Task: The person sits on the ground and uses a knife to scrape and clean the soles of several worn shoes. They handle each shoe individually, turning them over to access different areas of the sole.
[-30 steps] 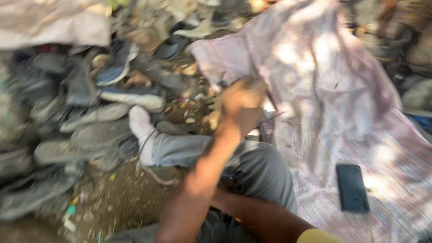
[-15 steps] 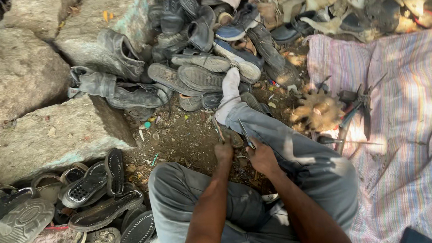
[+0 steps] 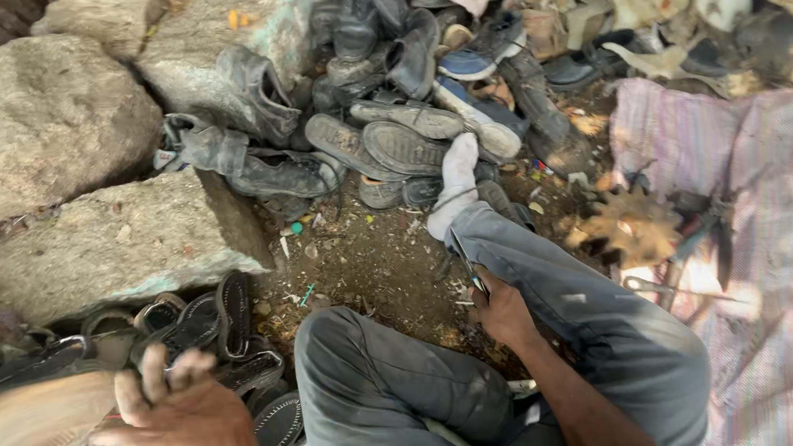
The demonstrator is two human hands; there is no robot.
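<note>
Step in hand, as I judge it: picking a piece from the pile. The left hand [image 3: 183, 422] is hovering with its grip wide open, fingers spread, holding nothing, right over the heap of dark worn rubber sandals [image 3: 225, 321] at the lower-left of the dirt ground [image 3: 371, 260]. Motion blur is making it impossible to tell if the fingertips are touching a sole.

The right hand [image 3: 502, 312] is resting against the grey trouser leg [image 3: 591, 312], grip closed around a thin dark metal tool [image 3: 467, 261] pointing up towards the white sock [image 3: 458, 182].

The next move, in my view, is calling for the left grip closing on 1 sandal without dragging its overlapping neighbours.

Around: 2 large pale stone blocks [image 3: 99, 248] are crowding the sandal heap from above, and a pile of old black and grey shoes [image 3: 401, 141] is lying along the far edge of the ground. A striped pinkish cloth [image 3: 757, 195] with dark hand tools [image 3: 704, 225] is lying on the right. The bent left knee is sitting just beside the heap, narrowing the reach.
</note>
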